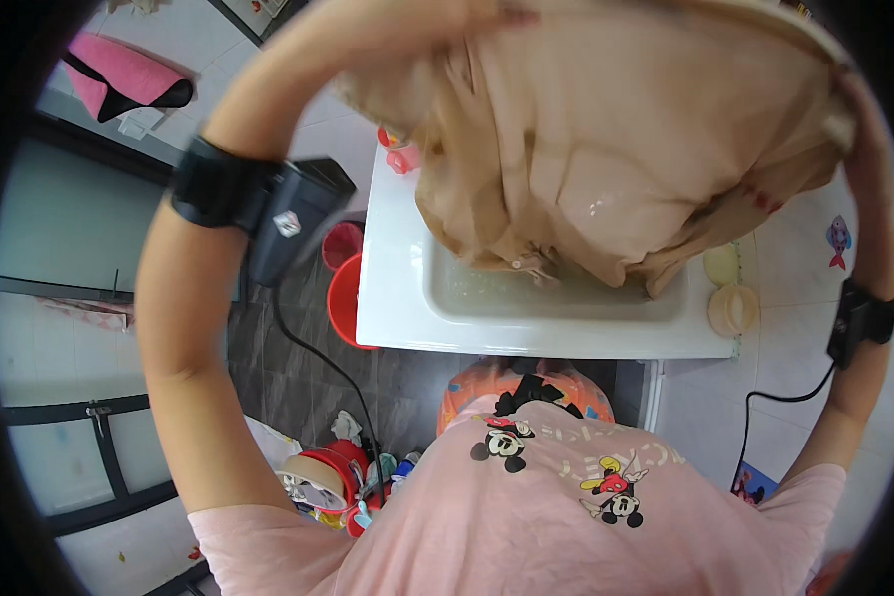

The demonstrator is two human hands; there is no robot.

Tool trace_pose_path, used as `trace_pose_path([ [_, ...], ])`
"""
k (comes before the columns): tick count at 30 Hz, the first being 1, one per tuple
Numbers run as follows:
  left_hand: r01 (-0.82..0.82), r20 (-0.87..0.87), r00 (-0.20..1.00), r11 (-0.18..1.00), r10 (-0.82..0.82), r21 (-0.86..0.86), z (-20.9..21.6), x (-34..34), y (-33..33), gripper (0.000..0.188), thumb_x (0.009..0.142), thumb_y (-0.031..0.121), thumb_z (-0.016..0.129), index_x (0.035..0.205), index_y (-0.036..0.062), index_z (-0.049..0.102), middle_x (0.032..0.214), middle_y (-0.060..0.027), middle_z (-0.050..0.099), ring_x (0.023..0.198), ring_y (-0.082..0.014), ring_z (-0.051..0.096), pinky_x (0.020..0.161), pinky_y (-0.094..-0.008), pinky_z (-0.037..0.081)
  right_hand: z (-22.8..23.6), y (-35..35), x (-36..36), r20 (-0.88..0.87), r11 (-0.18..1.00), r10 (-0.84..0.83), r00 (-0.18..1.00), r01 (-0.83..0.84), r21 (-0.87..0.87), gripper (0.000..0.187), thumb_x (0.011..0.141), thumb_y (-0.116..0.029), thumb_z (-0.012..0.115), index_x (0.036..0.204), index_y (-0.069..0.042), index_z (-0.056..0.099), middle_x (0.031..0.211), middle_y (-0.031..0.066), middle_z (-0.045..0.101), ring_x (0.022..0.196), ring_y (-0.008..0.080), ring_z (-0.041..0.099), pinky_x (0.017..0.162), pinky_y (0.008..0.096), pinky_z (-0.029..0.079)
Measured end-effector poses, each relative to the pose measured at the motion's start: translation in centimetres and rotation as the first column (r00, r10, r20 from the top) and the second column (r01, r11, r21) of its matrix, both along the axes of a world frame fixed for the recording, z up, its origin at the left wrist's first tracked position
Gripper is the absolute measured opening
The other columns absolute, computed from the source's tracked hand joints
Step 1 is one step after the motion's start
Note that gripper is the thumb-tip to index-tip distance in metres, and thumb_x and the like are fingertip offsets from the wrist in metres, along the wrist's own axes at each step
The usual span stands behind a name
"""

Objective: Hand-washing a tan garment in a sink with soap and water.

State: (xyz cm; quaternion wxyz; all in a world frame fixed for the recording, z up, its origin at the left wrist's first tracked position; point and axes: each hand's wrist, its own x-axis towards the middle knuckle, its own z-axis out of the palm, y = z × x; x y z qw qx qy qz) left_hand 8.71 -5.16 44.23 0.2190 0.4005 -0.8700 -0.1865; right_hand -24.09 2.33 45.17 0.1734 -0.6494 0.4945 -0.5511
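A large, wet-looking tan garment is raised over the white sink, with its lower folds hanging down into the basin. A small button shows on its lower edge. My left hand grips the garment at the top of the view, somewhat blurred. At the far right, my right hand is closed on the garment's other side, its fingers partly hidden by cloth. Cloudy water lies in the basin beneath the cloth. Each forearm wears a black strapped device with a cable.
A pink bottle-like item stands at the sink's left rim. A round beige container sits on the right rim. Red buckets stand on the floor to the left. A red basin with assorted items is lower left. Tiled wall borders the right.
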Motion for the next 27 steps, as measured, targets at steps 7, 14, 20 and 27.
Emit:
trace_pose_path([
  [7,0.065,-0.017,0.997,0.756,-0.071,0.652,-16.6,2.2,1.4,0.047,0.076,0.043,0.061,0.091,-0.0019,0.059,0.075,-0.0053,0.057,0.070,-0.0142,0.054,0.061,-0.0286,0.043,-20.9,-1.2,-2.1,-0.129,0.780,0.218,0.967,-0.093,0.619,0.029,0.081,-0.023,0.049,0.099,-0.002,0.059,0.084,0.0023,0.059,0.073,0.0112,0.053,0.057,0.0253,0.044],
  [14,-0.244,0.400,0.907,0.941,0.136,0.234,-35.0,-2.1,3.6,0.052,0.082,0.045,0.046,0.115,0.0040,0.051,0.110,-0.0234,0.051,0.100,-0.0368,0.049,0.081,-0.0450,0.041,-45.9,0.6,-0.5,-0.798,0.876,0.308,0.518,0.174,0.451,0.043,0.083,-0.034,0.046,0.118,-0.009,0.043,0.127,0.0210,0.034,0.114,0.0384,0.033,0.087,0.0503,0.032],
  [20,-0.208,0.461,0.884,0.948,0.076,0.242,-42.1,-4.8,7.5,0.059,0.084,0.045,0.039,0.135,0.0191,0.024,0.136,-0.0306,0.007,0.121,-0.0564,-0.002,0.094,-0.0655,0.006,-42.7,2.4,7.8,-0.583,0.630,0.527,0.618,0.176,0.757,0.062,0.082,-0.041,0.043,0.137,-0.024,0.018,0.139,0.0262,0.003,0.122,0.0538,0.006,0.098,0.0572,0.019],
  [27,-0.195,0.515,0.857,0.931,0.008,0.310,-47.1,-5.4,5.4,0.062,0.084,0.049,0.036,0.136,0.0176,0.020,0.134,-0.0352,0.008,0.121,-0.0566,-0.002,0.097,-0.0621,0.003,-46.6,-0.1,9.1,-0.568,0.526,0.632,0.527,0.247,0.814,0.066,0.081,-0.040,0.046,0.137,-0.021,0.018,0.139,0.0256,0.004,0.124,0.0507,0.007,0.101,0.0501,0.020],
])
